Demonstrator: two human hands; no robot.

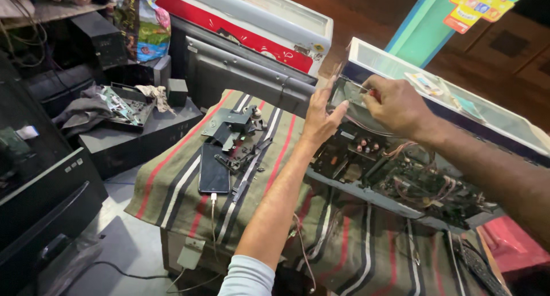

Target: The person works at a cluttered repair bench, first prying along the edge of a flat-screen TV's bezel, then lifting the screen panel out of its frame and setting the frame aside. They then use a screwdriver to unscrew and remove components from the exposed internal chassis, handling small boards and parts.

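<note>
Two hands are seen over one opened electronics chassis (pixel 395 178) lying on one striped cloth (pixel 183 181); the left hand (pixel 321 115) is raised with fingers spread and nearly straight, fingertips laid against the edge of one thin clear panel (pixel 346 92), nothing gripped; the right hand (pixel 395 107) is closed in a pinch on one slim tool with a red handle (pixel 366 91), its tip set at the same panel; the panel is held upright at the far edge of the chassis, just in front of one glass-topped freezer (pixel 458 101); a second freezer (pixel 258 21), red and white, is seen further back; inside the chassis one circuit board with loose wire bundles (pixel 424 187) is exposed; on the cloth to the left, one dark phone (pixel 213 170) is laid flat, one white cable (pixel 212 216) plugged into its near end; just beyond the phone, one black metal mechanism (pixel 238 132) is laid apart from the chassis; one remote control (pixel 475 267) is partly seen at the lower right; one tray of small parts (pixel 123 107) is set on one dark cabinet (pixel 137 138) at the left.
</note>
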